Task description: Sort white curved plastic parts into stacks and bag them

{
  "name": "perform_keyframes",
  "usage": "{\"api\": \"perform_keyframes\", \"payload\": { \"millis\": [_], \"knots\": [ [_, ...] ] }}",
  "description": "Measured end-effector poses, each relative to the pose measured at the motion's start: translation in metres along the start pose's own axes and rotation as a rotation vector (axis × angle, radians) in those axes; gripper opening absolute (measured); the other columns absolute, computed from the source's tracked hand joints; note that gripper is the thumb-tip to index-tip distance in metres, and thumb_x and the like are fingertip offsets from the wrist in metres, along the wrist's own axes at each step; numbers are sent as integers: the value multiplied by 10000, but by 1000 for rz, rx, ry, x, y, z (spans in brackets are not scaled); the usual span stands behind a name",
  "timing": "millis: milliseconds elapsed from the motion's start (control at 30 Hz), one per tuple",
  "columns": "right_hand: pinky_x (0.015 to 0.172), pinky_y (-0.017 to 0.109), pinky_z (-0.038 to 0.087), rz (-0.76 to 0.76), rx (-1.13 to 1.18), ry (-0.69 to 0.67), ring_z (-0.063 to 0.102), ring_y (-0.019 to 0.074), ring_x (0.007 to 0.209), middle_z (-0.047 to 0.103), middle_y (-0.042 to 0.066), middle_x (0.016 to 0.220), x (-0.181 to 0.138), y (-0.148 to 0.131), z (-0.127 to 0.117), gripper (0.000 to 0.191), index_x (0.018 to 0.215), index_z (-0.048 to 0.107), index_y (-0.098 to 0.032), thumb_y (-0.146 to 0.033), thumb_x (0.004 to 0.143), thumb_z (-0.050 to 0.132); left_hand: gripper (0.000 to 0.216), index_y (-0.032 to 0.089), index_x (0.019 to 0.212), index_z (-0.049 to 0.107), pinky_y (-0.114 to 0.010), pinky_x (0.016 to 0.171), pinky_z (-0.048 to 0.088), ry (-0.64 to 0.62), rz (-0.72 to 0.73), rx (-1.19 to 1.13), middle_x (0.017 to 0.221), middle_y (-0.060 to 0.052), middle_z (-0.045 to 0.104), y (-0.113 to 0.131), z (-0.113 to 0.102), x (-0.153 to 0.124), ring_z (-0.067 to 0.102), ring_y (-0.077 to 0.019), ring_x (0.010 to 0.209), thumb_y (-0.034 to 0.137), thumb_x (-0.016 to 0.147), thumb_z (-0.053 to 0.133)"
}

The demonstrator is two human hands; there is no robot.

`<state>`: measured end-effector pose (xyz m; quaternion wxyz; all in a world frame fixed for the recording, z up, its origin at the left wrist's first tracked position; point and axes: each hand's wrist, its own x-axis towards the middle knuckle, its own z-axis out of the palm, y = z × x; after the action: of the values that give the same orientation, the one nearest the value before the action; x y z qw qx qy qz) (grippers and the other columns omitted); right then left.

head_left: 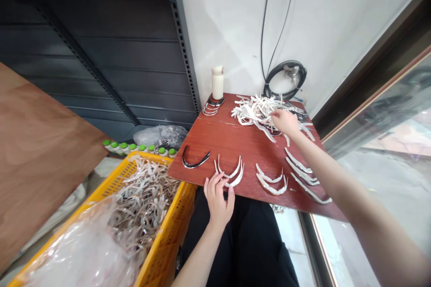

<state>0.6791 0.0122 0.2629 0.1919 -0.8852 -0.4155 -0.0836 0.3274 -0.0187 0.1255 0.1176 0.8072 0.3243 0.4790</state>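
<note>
A tangled pile of thin, whitish curved strips point(254, 110) is seen at one o'clock on the red-brown table point(218, 136). At its edge the right hand point(285, 122) is placed, fingers bent inward – whether a strip is gripped cannot be told. At seven o'clock the left hand point(218, 197) is held loosely spread, nothing grasped, beside two nested U-shaped strips point(237, 180), white and slender-tipped.

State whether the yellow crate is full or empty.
The yellow crate looks nearly full: curved strips heap near its rim, though plastic covers part.
</note>
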Motion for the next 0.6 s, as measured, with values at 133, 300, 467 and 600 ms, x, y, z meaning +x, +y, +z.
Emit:
{"api": "perform_keyframes", "payload": {
  "millis": [133, 300, 467, 600],
  "knots": [
    [758, 358, 460, 10, 45, 43, 650, 272, 872, 744, 80, 937, 9, 26, -12, 340, 1009, 754, -217, -245, 763, 520, 211, 190, 1117, 564, -502, 1150, 263, 2, 2, -2, 1212, -118, 632, -1, 0, 0, 539, -239, 1256, 213, 911, 523],
    [795, 331, 456, -213, -26, -56, 616, 248, 883, 710, 91, 971, 5, 50, -17, 288, 983, 759, -186, -214, 764, 575, 217, 187, 1121, 569, -499, 1149, 262, 7, 12, 5, 1213, -123, 633, -2, 2, 0, 538, -243, 1256, 220, 911, 526],
    [870, 358, 411, -489, -224, -47, 551, 277, 981, 639, 136, 1037, -9, 43, -9, 271, 1063, 744, -183, -246, 855, 583, 209, 196, 1111, 576, -508, 1148, 266, 10, 1, 1, 1204, -119, 640, -2, 4, 0, 552, -241, 1240, 231, 913, 520],
    [864, 356, 384, -601, -273, -56, 538, 265, 952, 630, 130, 1035, -7, 31, -6, 259, 1044, 755, -211, -269, 912, 539, 210, 197, 1114, 574, -518, 1147, 270, 11, 3, 2, 1209, -119, 636, -3, 4, 0, 554, -244, 1240, 231, 915, 516]
  ]
}}
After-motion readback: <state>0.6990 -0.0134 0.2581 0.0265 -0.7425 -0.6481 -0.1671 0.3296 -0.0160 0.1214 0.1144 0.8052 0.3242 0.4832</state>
